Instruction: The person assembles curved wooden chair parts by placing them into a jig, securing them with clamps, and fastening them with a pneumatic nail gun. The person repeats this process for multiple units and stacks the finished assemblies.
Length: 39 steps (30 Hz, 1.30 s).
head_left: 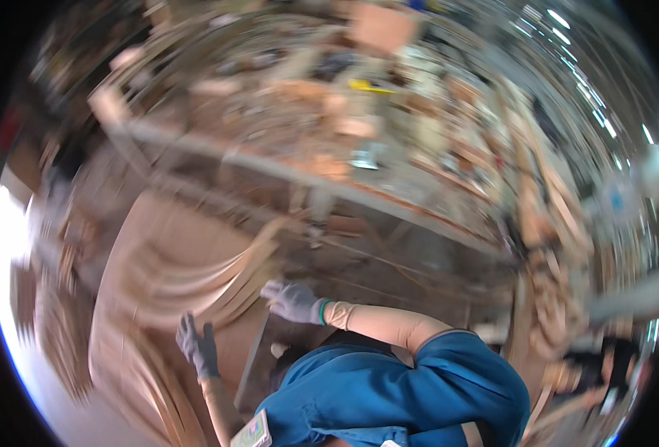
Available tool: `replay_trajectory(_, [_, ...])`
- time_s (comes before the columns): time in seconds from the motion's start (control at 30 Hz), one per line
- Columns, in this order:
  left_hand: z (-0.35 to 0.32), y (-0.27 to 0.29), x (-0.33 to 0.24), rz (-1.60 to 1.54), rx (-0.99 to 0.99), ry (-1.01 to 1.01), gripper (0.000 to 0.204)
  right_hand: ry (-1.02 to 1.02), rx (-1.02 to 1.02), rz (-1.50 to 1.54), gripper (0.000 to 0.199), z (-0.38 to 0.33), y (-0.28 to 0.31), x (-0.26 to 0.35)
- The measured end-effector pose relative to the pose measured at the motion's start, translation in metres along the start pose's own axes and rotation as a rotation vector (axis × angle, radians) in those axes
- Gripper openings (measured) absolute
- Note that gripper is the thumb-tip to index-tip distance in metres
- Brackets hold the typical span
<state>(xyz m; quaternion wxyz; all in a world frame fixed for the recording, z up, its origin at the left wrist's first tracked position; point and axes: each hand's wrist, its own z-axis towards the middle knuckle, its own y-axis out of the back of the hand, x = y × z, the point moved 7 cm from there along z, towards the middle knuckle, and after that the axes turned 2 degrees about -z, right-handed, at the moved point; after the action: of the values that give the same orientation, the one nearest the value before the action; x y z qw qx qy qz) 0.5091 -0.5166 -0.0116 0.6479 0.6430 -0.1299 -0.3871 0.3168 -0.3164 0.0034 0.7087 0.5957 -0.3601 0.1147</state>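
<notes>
My left hand (198,349), in a grey glove, is raised over a brown sheet (162,223) with its fingers apart and nothing in it. To its right, my right hand (294,301), in a grey glove with a green cuff, reaches left with its fingers stretched out. Its fingertips are nearest the right end of a stack of curved wooden pieces (203,287); blur hides whether they touch. Another group of curved wooden pieces (154,372) lies below and left of my left hand.
Ahead stands a long workbench (270,170) littered with wood scraps, a yellow object (370,86) and a cardboard box (381,28). More wooden pieces (556,305) are piled on the right. A person in dark clothing (605,369) is at the far lower right.
</notes>
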Motion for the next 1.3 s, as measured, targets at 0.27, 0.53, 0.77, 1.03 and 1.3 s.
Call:
replay_trajectory(0.27, [0.038, -0.076, -0.297, -0.171, 0.092, -0.483, 0.051, -0.448, -0.483, -0.019, 0.032, -0.243, 0.174, -0.153])
replay_trajectory(0.53, [0.023, -0.137, -0.541, -0.351, 0.208, -0.895, 0.051, -0.864, -0.827, -0.091, 0.032, -0.44, 0.271, -0.212])
replay_trajectory(0.77, [0.028, -0.165, -0.67, -0.43, 0.302, -1.125, 0.046, -1.034, -1.062, -0.187, 0.036, -0.517, 0.308, -0.251])
replay_trajectory(1.03, [0.079, -0.191, -0.773, -0.438, 0.325, -1.192, 0.046, -1.176, -1.289, -0.319, 0.034, -0.588, 0.421, -0.292])
replay_trajectory(1.3, [0.068, -0.174, -0.899, -0.461, 0.239, -1.448, 0.044, -1.549, -1.505, -0.245, 0.045, -0.758, 0.559, -0.37])
